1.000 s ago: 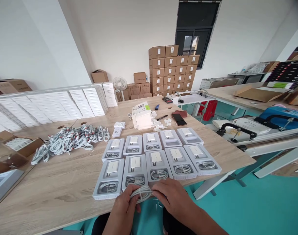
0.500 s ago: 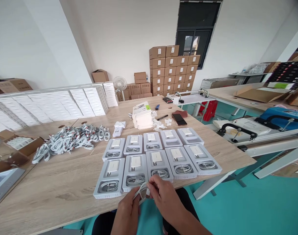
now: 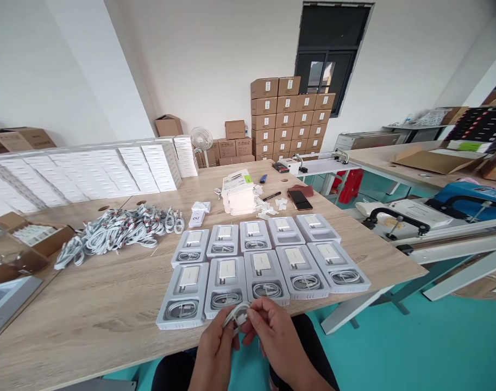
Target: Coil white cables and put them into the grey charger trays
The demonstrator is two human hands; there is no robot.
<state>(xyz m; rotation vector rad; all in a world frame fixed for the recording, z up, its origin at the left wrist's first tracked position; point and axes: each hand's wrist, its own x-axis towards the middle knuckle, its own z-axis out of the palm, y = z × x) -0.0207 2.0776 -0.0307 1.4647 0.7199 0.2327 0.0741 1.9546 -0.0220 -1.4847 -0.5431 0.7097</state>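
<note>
A coiled white charging cable is held between my two hands, just over the table's front edge. My left hand pinches the left side of the coil. Closed on the cable's right side near a white connector, my right hand partly hides it. Beyond the hands lie two rows of pale plastic trays, each with a white charger plug. The front-row trays also hold coiled cables; in the back row, the three left trays do, while the two right ones show bare cable slots.
A heap of bundled cables lies left, beside an open carton. Stacked white boxes line the back left. A paper stack, a phone and a pen sit behind the trays. Machines stand right.
My right hand has shifted slightly along the cable and the connector has turned up toward the coil. The view has moved a little; the trays are unchanged.
</note>
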